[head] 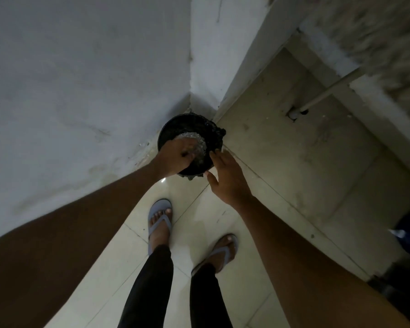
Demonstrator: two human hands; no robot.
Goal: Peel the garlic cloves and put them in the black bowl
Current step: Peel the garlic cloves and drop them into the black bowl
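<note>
Black bin [189, 129] in the corner: left hand [175, 157] pinches glinting scraps over it, right hand [227, 178] spread beside; scraps could spill onto the floor [199, 221].

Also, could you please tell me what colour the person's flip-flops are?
Pale blue-grey flip-flops, head view.

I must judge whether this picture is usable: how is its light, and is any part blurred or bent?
Head view: dim overall, with a small glare spot on the floor tile; the top right corner is streaked with motion blur; the wide lens bends the wall lines; the left hand in the black container is soft.
</note>
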